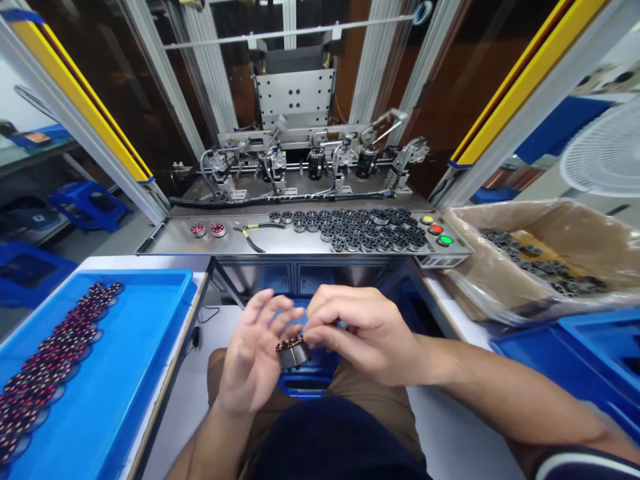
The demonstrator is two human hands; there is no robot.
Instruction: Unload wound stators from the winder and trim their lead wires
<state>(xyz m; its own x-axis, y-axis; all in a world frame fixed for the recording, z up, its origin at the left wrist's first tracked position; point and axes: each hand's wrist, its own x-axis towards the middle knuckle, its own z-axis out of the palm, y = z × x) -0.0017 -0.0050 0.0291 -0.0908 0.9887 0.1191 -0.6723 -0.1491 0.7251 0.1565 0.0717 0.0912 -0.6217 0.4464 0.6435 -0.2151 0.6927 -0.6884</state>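
Fingers (316, 335) of the right hand (360, 330) are drawn together, thumb against index, and from my remote feed I see them pinching a wound ring (294, 353) at its upper right edge. It looks slightly tilted to me, with coppery windings on top and its grey side wall toward me. Left of it, the left hand (255, 357) is turned palm inward, its fingers parted and loosely curled; blur softens them. They lie just behind and beside the ring, and I cannot tell whether any of them touches it. Both hands are above the seated person's lap, in front of a metal bench (220, 245).

Along that bench I make out, from left to right, two red-wound rings (218, 230), pliers (253, 241) with black and yellow-green handles, a crowded group of dark rings (357, 230), and a red button (436, 229) between a yellow button (427, 219) and a green button (445, 240).

Farther left, a blue tray (120, 360) carries a long slanting band of red and copper wound parts (65, 343). To the right, a plastic-lined box (595, 237) contains more dark parts (560, 272). Behind the bench runs a row of machine fixtures (317, 165), framed by yellow-faced posts (535, 77).
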